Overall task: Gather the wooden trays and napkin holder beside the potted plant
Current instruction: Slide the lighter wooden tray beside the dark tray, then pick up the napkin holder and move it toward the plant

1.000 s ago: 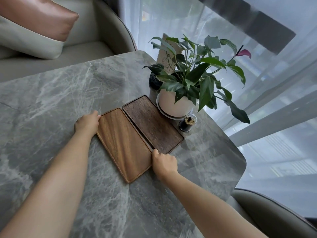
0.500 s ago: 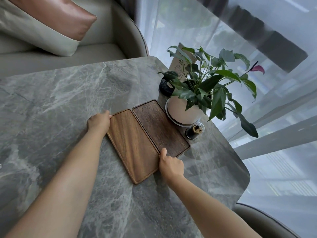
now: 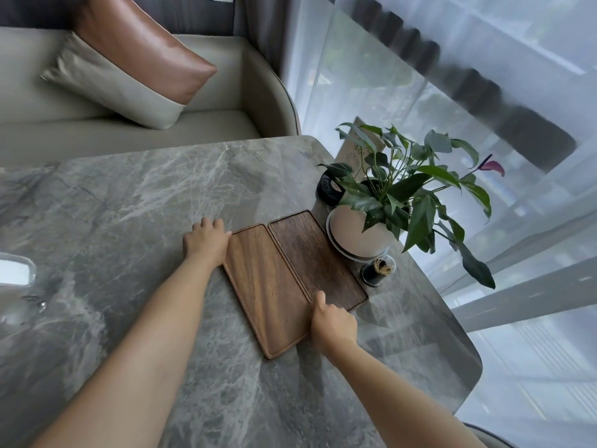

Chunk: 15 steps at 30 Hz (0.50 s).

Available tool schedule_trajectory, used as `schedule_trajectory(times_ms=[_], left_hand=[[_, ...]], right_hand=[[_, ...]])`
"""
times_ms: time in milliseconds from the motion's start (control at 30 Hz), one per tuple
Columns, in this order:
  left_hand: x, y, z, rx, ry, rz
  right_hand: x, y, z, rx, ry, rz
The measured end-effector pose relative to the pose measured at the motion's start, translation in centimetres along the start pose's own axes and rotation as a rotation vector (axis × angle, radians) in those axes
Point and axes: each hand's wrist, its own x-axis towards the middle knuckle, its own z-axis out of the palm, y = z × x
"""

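Wooden trays (image 3: 290,279) abut beside plant (image 3: 397,195); left hand (image 3: 206,240) flat against edge, right hand (image 3: 332,321) curled, pressing corner. Next: napkin holder, apparently unplaced.

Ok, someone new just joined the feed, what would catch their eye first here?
Two wooden trays, the lighter tray and the darker tray, lie side by side mid-table. The left hand presses the lighter one's far corner and the right hand its near edge. The leafy potted plant stands just beyond them by the window curtain.
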Motion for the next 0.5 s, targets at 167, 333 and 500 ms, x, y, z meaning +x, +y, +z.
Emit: schedule_trajectory(times_ms=[167, 333, 500], left_hand=[[-1.7, -2.3, -1.9, 0.059, 0.117, 0.106], [-4.1, -5.7, -4.9, 0.131, 0.168, 0.114], [-7.3, -9.5, -9.6, 0.146, 0.285, 0.113]], right_hand=[[1.0, -1.7, -2.3, 0.043, 0.154, -0.057], [1.9, -5.1, -6.0, 0.037, 0.221, -0.165], [1.3, -10.5, -8.8, 0.089, 0.264, -0.327]])
